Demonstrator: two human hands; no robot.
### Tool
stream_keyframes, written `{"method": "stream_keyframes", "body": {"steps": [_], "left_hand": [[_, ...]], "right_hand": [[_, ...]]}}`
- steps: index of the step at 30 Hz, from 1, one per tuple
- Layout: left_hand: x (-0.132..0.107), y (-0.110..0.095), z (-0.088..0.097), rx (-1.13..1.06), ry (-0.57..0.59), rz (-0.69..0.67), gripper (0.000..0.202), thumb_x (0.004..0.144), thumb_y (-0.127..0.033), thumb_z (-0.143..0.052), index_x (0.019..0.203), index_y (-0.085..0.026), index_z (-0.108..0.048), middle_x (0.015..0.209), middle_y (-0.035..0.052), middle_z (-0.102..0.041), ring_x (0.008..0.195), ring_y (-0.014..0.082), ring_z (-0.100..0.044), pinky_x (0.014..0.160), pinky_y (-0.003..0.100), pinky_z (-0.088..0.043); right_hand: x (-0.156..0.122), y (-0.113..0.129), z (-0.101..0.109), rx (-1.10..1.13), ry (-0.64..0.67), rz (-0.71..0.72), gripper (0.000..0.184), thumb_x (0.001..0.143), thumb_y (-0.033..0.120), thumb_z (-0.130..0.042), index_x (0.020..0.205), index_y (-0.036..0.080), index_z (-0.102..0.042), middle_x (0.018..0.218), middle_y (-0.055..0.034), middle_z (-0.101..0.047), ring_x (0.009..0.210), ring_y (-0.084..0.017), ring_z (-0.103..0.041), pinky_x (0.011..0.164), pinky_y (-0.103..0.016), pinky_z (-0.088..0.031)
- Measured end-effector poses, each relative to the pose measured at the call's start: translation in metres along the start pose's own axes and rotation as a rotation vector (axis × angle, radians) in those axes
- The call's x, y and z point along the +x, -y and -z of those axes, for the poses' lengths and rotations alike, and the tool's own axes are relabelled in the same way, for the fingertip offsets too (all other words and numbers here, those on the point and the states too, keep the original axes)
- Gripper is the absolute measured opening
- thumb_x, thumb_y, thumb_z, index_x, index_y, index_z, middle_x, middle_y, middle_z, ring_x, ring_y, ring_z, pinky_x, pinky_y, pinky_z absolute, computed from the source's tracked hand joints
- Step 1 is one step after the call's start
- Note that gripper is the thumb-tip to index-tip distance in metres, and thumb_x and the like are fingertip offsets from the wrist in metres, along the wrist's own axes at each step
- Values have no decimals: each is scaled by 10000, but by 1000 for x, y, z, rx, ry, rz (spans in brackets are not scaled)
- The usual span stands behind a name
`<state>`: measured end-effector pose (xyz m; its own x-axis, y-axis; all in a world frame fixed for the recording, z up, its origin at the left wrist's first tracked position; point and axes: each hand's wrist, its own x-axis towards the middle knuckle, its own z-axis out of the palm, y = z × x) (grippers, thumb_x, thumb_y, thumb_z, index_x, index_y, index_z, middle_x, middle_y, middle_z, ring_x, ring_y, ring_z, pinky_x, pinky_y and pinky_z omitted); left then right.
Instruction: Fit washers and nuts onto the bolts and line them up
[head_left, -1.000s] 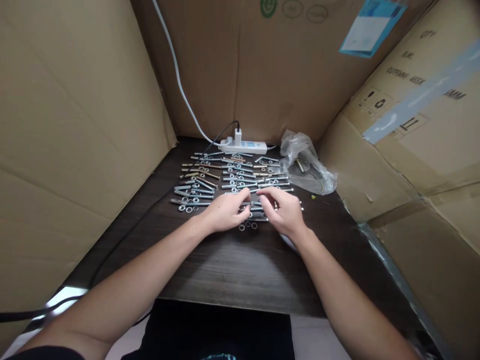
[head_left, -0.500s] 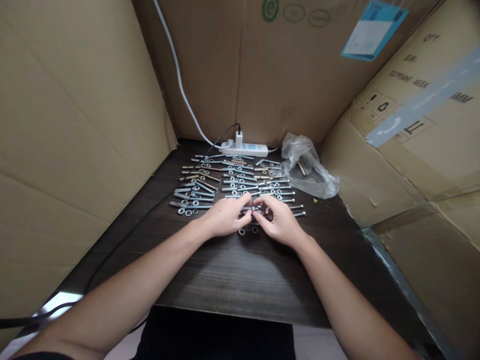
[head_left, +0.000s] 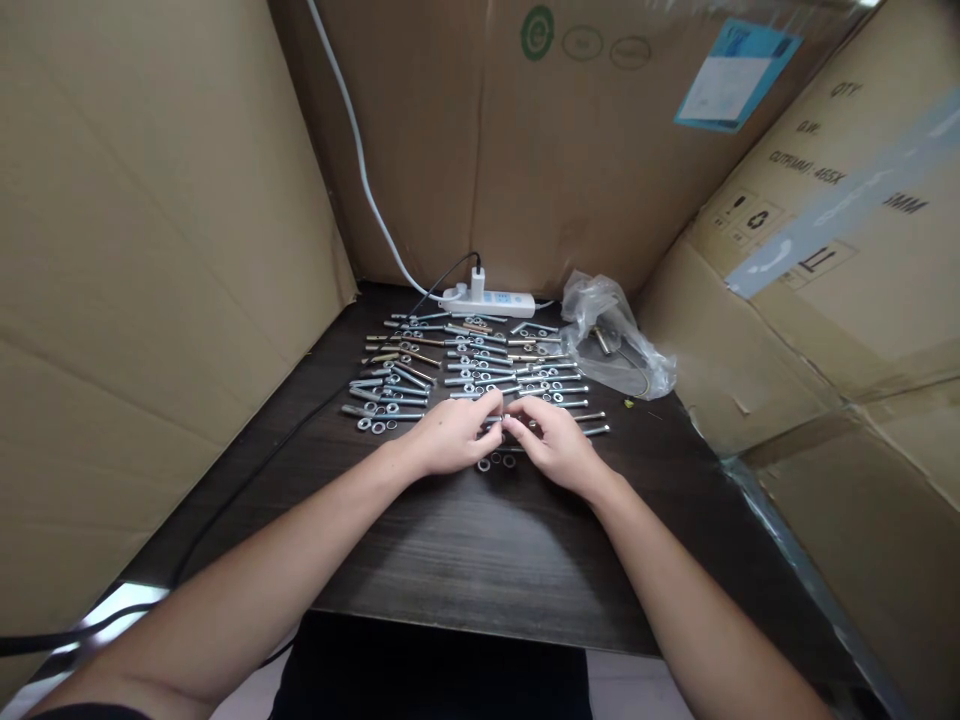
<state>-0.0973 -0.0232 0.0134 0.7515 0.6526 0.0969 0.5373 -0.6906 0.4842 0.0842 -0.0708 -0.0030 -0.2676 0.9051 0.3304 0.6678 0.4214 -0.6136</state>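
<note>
My left hand (head_left: 450,435) is closed, its thumb and fingers pinching a thin metal bolt (head_left: 493,420) that is mostly hidden. My right hand (head_left: 553,440) meets it fingertip to fingertip, pinched on a small nut (head_left: 507,420) at the bolt's end. Just below the hands lie several loose washers (head_left: 496,459). Beyond them, rows of silver bolts (head_left: 480,366) with nuts and washers cover the table, along with a few brass-coloured bolts (head_left: 412,353) at the left.
A white power strip (head_left: 491,302) with a plugged-in charger stands at the back of the dark table (head_left: 450,560). Right of it lies a clear plastic bag (head_left: 600,310) with metal parts. Cardboard walls (head_left: 420,150) enclose three sides. A black cable (head_left: 255,470) crosses the left.
The right fingers have shifted slightly around the nut, and their tips are closer together. The left hand stays in place. The camera view has tilted a little.
</note>
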Motion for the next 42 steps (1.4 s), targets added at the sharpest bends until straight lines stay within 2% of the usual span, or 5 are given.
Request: {"method": "stream_keyframes", "body": {"steps": [13, 18, 25, 36, 42], "left_hand": [[0, 1, 3, -29, -33, 16, 126, 841, -313, -440, 903, -213, -486, 637, -35, -559, 545, 136, -519, 518, 233, -324], [-2, 1, 3, -67, -30, 10, 147, 860, -332, -429, 936, -220, -484, 572, -56, -511, 510, 130, -487, 510, 230, -317], [-2, 2, 3, -86, -21, -10, 179, 863, -329, -442, 1006, -234, -492, 631, -50, -557, 547, 129, -515, 529, 222, -339], [-1, 5, 0, -89, -25, -18, 189, 880, -360, -437, 998, -234, -511, 720, -31, -619, 635, 149, -577, 589, 238, -389], [-1, 4, -1, -75, -15, -49, 209, 898, -357, -427, 1050, -230, -495, 778, -17, -636, 631, 143, -584, 576, 231, -382]], "right_hand": [[-2, 3, -2, 122, -70, -2, 175, 804, 229, -580, 975, 211, -546, 955, -44, -612, 684, -145, -567, 577, -265, -432], [0, 3, 1, 96, -50, -18, 134, 886, 291, -502, 883, 196, -597, 814, -20, -630, 713, -148, -562, 638, -267, -422], [-1, 4, 0, 139, -82, -33, 106, 837, 257, -561, 905, 184, -600, 736, -7, -596, 589, -119, -509, 525, -232, -392], [-2, 4, -4, 174, -91, 20, 191, 756, 115, -543, 923, 208, -534, 906, -21, -579, 672, -125, -549, 545, -237, -403], [-2, 5, -1, 156, -97, -45, 167, 793, 162, -531, 955, 204, -532, 917, -29, -595, 700, -140, -551, 557, -241, -395]]}}
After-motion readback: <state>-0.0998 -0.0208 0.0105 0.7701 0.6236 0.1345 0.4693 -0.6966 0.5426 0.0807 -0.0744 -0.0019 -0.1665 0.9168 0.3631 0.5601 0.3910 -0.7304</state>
